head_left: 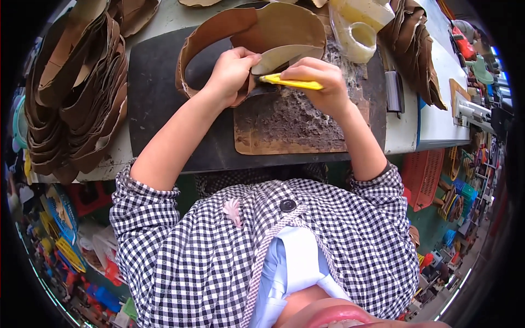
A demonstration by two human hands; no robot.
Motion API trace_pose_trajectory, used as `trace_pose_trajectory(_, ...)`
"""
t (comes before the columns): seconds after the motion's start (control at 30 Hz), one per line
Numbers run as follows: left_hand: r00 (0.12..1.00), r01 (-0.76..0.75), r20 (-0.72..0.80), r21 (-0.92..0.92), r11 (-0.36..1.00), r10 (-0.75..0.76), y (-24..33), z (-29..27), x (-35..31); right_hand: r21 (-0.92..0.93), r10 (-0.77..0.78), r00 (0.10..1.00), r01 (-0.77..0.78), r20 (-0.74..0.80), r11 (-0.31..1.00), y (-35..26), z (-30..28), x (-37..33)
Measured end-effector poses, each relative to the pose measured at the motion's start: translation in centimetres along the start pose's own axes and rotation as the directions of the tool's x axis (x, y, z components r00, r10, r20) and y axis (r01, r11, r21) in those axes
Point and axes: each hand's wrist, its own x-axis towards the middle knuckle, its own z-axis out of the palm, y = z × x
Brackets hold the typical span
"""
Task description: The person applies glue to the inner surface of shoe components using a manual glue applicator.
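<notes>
My left hand (232, 74) pinches the near edge of a brown leather piece (281, 27), which curves round in an open loop and looks like a shoe upper. A pale lining flap (287, 54) shows on its inner side, close to my left fingertips. In my right hand (324, 85) is a small yellow-handled brush (298, 83), its dark tip pointing left at the leather's near edge. Whether the tip touches the leather, I cannot tell. Under the right hand lies a brown board (290, 134) crusted with dark, rough residue.
A black mat (164, 120) covers the table under the board. Stacked brown leather pieces (76, 109) stand at the left, with more (413, 49) at the far right. Behind the board is a yellowish, crusted pot (362, 44). A red crate (424, 177) sits below the table's right side.
</notes>
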Motion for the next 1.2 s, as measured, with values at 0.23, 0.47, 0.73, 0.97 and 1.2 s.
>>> trace_pose_trajectory(0.23,0.998,0.062,-0.012,0.000,0.998,-0.062,0.2,-0.4,0.6,-0.034,-0.018,0.974,0.011,-0.226,0.999,-1.0,3.3,-2.8)
trace_pose_trajectory(0.47,0.993,0.101,-0.054,-0.057,0.993,-0.105,0.3,0.1,0.9,-0.079,-0.079,0.976,0.064,-0.202,0.995,-0.8,3.4,-3.7)
trace_pose_trajectory(0.73,0.996,0.056,-0.059,-0.196,0.979,-0.069,-0.6,0.0,1.0,-0.207,-0.172,0.968,0.133,-0.183,0.969,-1.9,3.9,-3.6)
trace_pose_trajectory(0.97,0.988,0.088,-0.106,-0.230,0.969,-0.115,0.5,1.0,0.5,-0.261,-0.150,0.940,0.068,-0.307,0.963,-1.1,4.1,-3.1)
trace_pose_trajectory(1.2,0.993,0.083,-0.065,-0.172,0.982,-0.096,0.5,0.1,0.7,-0.077,0.052,0.874,-0.101,-0.482,0.992,-1.2,1.5,-2.5)
